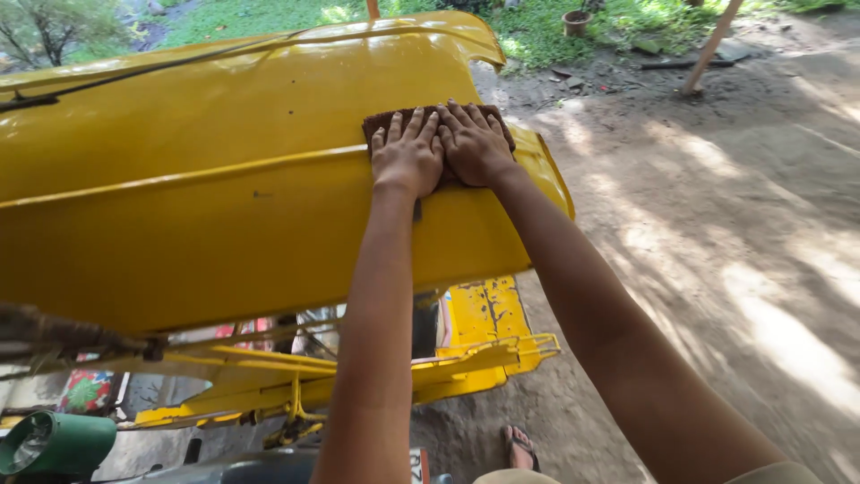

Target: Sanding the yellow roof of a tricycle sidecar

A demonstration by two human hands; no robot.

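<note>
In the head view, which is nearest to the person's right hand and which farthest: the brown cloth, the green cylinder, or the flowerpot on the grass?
1. The brown cloth, lying on the yellow roof panel: directly under the right hand.
2. The flowerpot: up at the top of the picture, on the grass.
3. The green cylinder: far off at the lower left corner.

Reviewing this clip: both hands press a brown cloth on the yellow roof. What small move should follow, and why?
Probably slide the brown cloth leftward: the left hand and right hand lie flat on it by the yellow roof's right end.
</note>
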